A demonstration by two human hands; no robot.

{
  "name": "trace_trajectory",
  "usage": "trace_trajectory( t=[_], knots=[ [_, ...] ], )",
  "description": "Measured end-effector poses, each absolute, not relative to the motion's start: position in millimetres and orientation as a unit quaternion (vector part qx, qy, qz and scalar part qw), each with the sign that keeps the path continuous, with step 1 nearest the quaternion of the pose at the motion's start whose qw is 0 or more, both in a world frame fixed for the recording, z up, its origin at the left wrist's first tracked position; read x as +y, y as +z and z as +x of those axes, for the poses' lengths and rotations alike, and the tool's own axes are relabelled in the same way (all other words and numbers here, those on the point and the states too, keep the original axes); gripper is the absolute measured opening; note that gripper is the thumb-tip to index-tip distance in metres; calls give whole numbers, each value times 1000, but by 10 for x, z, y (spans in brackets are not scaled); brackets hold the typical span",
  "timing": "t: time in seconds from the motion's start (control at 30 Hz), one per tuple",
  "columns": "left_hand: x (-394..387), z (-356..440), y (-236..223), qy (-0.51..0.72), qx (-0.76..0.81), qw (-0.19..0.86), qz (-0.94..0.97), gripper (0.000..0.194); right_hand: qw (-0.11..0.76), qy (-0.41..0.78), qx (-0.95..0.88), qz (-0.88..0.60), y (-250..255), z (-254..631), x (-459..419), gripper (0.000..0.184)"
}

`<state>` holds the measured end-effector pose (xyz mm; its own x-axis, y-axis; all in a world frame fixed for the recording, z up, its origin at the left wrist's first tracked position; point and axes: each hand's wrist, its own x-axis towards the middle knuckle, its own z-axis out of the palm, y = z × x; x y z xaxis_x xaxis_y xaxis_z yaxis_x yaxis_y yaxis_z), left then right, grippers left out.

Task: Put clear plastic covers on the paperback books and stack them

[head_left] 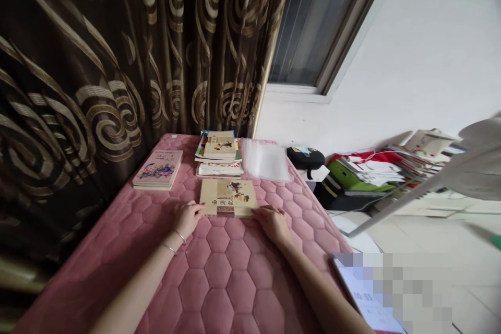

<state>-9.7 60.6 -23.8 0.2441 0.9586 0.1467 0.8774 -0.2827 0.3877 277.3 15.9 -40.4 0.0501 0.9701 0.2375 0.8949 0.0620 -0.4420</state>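
Observation:
A cream book (228, 199) with a painted figure and dark characters on its cover lies flat on the pink quilted mattress (227, 271). At its near left corner, my left hand (188, 218), with two thin bracelets at the wrist, pinches the edge. My right hand (272, 222) has its fingers closed on the opposite near corner. The undersides of both thumbs and fingers are partly hidden. Just beyond the book stands a stack of books (219, 152), topped by a smaller cream one. Beside that stack are clear plastic sleeves (266, 160).
A pile of pink-covered books (158, 169) sits at the mattress's left edge, near the patterned curtain (109, 62). Off to the right are a black case (306, 157), a green bag (352, 175) and a pale slanted pole (395, 198). A lit screen (366, 297) rests at lower right.

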Motion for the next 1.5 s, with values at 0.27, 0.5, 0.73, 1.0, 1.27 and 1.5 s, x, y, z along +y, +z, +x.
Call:
trace_trajectory(
  t=[0.27,0.5,0.73,1.0,1.27,1.5],
  knots=[
    [462,41,-259,160,611,21,775,26,181,23,-703,-688,-186,2719,459,23],
    [372,341,-226,146,663,-70,730,36,122,60,-746,-652,-83,2336,1246,31],
    [481,205,-243,152,656,-71,735,33,106,86,-718,-682,-93,2332,1354,32],
    [1003,123,-152,138,699,17,702,19,156,141,-630,-748,-293,2484,772,35],
    [1225,460,-271,120,675,91,722,27,231,183,-544,-785,-343,2415,664,35],
    [817,545,-317,122,680,55,721,41,254,146,-583,-758,-448,2432,602,35]
  ],
)
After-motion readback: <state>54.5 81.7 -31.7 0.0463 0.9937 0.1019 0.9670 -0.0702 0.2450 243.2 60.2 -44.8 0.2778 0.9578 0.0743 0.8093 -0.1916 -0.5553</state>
